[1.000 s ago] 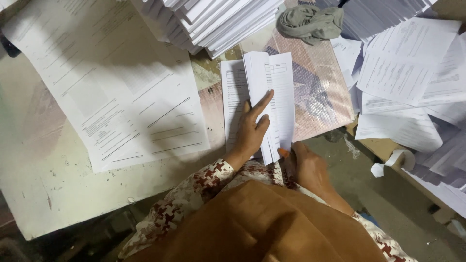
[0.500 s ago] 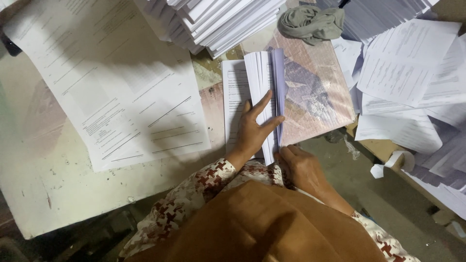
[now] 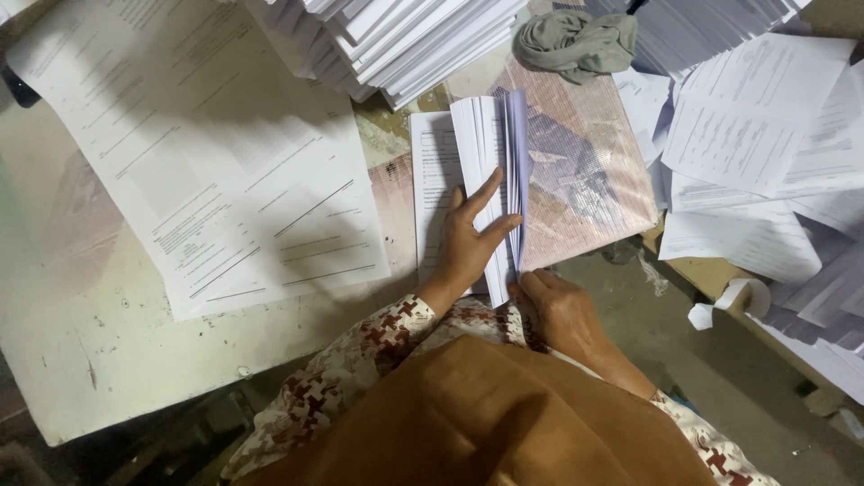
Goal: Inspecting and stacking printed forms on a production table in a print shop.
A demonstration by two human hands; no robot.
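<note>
The folded bundle of printed sheets (image 3: pixel 490 171) is lying on the patterned board (image 3: pixel 585 180) at the table's near edge, its long axis running straight away from me, the near end pointing at my body and the far end at the stacked paper piles (image 3: pixel 396 40). Its right-hand leaves are standing up on edge. My left hand (image 3: pixel 468 247) is pressing flat on the bundle, fingers spread, thumb against the raised leaves. My right hand (image 3: pixel 558 306) is pinching the bundle's near corner between fingers and thumb. A large printed sheet (image 3: pixel 207 162) is lying to the left, a grey rag (image 3: pixel 576 40) beyond, and loose printed pages (image 3: pixel 765 153) to the right.
</note>
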